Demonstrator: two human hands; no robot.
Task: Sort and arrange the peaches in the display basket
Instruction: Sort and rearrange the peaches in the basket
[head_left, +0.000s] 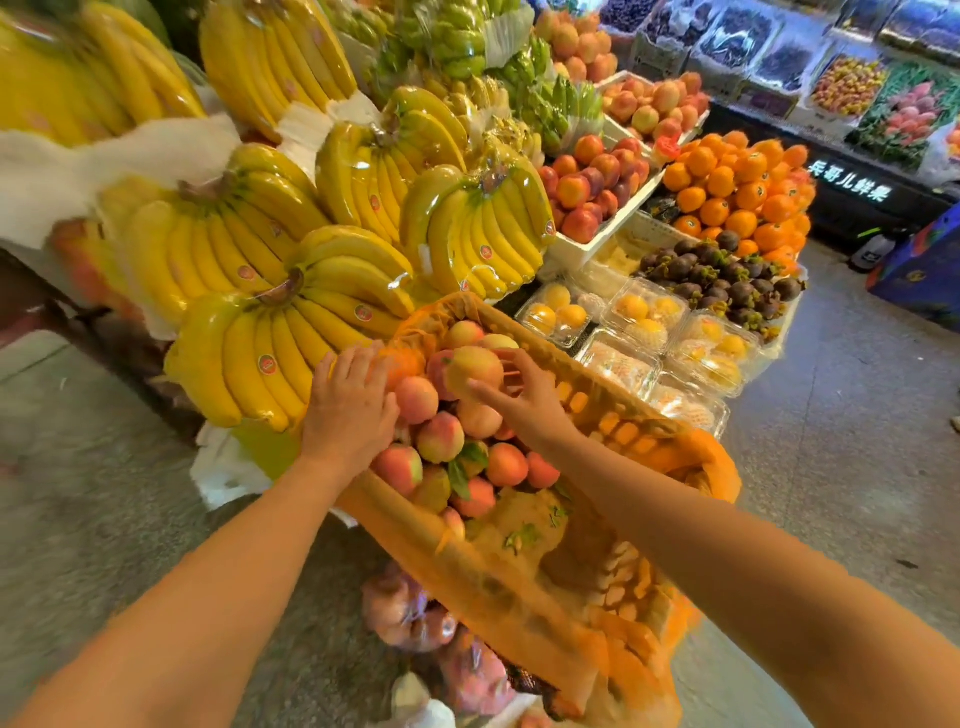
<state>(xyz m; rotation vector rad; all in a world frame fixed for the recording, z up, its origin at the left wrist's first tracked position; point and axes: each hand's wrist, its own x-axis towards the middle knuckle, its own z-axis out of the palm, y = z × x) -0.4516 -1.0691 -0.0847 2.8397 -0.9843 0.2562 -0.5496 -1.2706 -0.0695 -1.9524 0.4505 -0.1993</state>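
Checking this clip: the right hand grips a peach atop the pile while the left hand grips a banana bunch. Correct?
Not quite. The head view shows the left hand resting with flat fingers on peaches at the left side of the basket, not gripping bananas. The right hand does grip a peach atop the pile.

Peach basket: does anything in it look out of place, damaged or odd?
Yes, mildly. Loose green leaves lie among the peaches and on the orange liner. The peaches crowd the far end of the basket, while the near end shows only liner. No damaged fruit shows.
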